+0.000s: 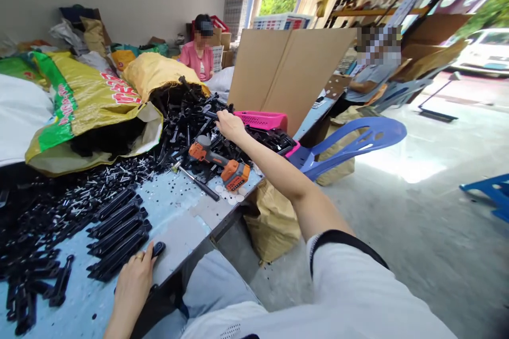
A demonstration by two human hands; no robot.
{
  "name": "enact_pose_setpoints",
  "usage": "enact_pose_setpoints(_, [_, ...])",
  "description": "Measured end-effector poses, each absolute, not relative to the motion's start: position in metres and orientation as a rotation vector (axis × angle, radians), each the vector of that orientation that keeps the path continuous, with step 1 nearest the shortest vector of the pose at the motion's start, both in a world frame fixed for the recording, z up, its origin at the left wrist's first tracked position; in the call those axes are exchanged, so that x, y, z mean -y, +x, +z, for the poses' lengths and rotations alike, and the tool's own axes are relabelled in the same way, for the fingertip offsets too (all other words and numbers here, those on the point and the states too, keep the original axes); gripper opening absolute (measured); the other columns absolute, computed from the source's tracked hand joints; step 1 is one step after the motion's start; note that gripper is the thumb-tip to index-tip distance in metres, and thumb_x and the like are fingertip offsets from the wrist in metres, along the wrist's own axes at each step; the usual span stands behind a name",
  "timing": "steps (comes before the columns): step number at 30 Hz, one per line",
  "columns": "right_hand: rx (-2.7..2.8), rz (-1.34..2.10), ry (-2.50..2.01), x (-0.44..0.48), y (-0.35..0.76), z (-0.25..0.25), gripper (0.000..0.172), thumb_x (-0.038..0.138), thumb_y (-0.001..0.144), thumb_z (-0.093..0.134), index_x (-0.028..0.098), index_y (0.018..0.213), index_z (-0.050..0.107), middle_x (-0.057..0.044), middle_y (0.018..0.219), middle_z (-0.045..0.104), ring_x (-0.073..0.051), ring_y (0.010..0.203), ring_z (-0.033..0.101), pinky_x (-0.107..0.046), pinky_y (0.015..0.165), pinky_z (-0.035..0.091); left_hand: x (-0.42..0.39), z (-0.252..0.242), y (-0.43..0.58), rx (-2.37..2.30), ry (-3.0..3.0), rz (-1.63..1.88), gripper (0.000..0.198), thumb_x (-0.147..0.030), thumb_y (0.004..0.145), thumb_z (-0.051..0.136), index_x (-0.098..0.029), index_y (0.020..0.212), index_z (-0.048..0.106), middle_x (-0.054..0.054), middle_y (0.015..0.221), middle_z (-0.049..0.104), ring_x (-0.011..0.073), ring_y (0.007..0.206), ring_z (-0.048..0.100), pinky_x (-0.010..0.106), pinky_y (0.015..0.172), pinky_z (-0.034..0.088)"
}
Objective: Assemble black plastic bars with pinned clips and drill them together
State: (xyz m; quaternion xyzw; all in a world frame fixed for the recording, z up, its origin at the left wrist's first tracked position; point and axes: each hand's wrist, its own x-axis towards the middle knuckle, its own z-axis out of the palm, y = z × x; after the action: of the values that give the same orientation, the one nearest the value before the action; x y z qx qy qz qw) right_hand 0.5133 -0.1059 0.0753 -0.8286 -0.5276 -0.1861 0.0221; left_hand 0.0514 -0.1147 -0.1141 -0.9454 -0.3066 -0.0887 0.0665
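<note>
At the table's near edge my left hand is closed around a long black plastic part, its rounded end sticking out past the fingers. Next to it lies a row of several similar black plastic bars. My right arm stretches forward over the table. My right hand is closed on a black plastic piece at the big pile of black parts. Below that hand lie an orange cordless drill and a hammer with a dark handle.
Loose screws and small black pieces cover the table's left side. A yellow-green sack lies open behind them. A pink basket, a blue plastic chair and a cardboard sheet stand right. Two people sit further back.
</note>
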Motion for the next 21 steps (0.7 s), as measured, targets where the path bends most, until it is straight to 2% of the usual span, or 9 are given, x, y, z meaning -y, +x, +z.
enact_pose_setpoints(2, [1.913, -0.485, -2.237, 0.124, 0.462, 0.063, 0.037, 0.037, 0.097, 0.030, 0.013, 0.119, 0.046, -0.014, 0.113, 0.054, -0.021, 0.098, 0.053, -0.028, 0.075, 0.038, 0.117, -0.112, 0.057, 0.972, -2.937, -0.304, 0.036, -0.028, 0.093, 0.037, -0.014, 0.122, 0.053, 0.012, 0.098, 0.062, 0.0235, 0.087, 0.059, 0.035, 0.075, 0.048])
enact_pose_setpoints(5, [2.511, -0.073, -1.646, 0.158, 0.380, 0.020, 0.033, 0.044, 0.095, 0.038, 0.017, 0.109, 0.053, -0.008, 0.100, 0.059, -0.017, 0.089, 0.055, -0.025, 0.073, 0.037, 0.118, -0.106, 0.066, 1.028, -3.127, -0.282, 0.036, -0.030, 0.093, 0.036, -0.014, 0.122, 0.051, 0.013, 0.107, 0.060, 0.0247, 0.100, 0.055, 0.037, 0.087, 0.046])
enact_pose_setpoints(7, [2.745, 0.183, -1.433, 0.179, 0.340, -0.016, 0.033, 0.046, 0.094, 0.039, 0.018, 0.103, 0.055, -0.007, 0.091, 0.060, -0.015, 0.079, 0.056, -0.025, 0.067, 0.035, 0.116, -0.101, 0.068, 1.104, -3.192, -0.223, 0.035, -0.027, 0.093, 0.034, -0.012, 0.121, 0.052, 0.014, 0.110, 0.059, 0.0251, 0.104, 0.053, 0.038, 0.092, 0.044])
enact_pose_setpoints(10, [2.806, 0.333, -1.498, 0.192, 0.309, -0.062, 0.037, 0.046, 0.095, 0.037, 0.016, 0.097, 0.056, -0.008, 0.088, 0.061, -0.015, 0.074, 0.056, -0.024, 0.062, 0.032, 0.115, -0.095, 0.069, 1.189, -3.227, -0.165, 0.035, -0.024, 0.093, 0.033, -0.013, 0.123, 0.049, 0.013, 0.116, 0.057, 0.0245, 0.107, 0.051, 0.039, 0.095, 0.041])
enact_pose_setpoints(13, [2.764, 0.362, -1.563, 0.185, 0.300, -0.085, 0.040, 0.049, 0.095, 0.035, 0.016, 0.097, 0.057, -0.007, 0.089, 0.061, -0.015, 0.077, 0.058, -0.024, 0.061, 0.031, 0.117, -0.088, 0.071, 1.266, -3.226, -0.117, 0.038, -0.033, 0.093, 0.037, -0.015, 0.124, 0.047, 0.012, 0.114, 0.056, 0.0257, 0.106, 0.051, 0.040, 0.092, 0.042])
enact_pose_setpoints(17, [2.752, 0.351, -1.558, 0.179, 0.294, -0.086, 0.040, 0.049, 0.095, 0.033, 0.017, 0.098, 0.057, -0.006, 0.090, 0.062, -0.015, 0.079, 0.058, -0.025, 0.060, 0.029, 0.119, -0.087, 0.073, 1.300, -3.235, -0.124, 0.052, -0.058, 0.082, 0.049, -0.018, 0.116, 0.051, 0.011, 0.107, 0.057, 0.0276, 0.101, 0.052, 0.040, 0.085, 0.043])
enact_pose_setpoints(21, [2.690, 0.214, -1.607, 0.188, 0.285, -0.078, 0.041, 0.049, 0.096, 0.029, 0.018, 0.100, 0.056, -0.006, 0.089, 0.061, -0.016, 0.079, 0.056, -0.027, 0.062, 0.027, 0.121, -0.092, 0.068, 1.255, -3.200, -0.265, 0.067, -0.067, 0.070, 0.058, -0.017, 0.114, 0.049, 0.012, 0.106, 0.058, 0.0292, 0.100, 0.053, 0.040, 0.083, 0.044])
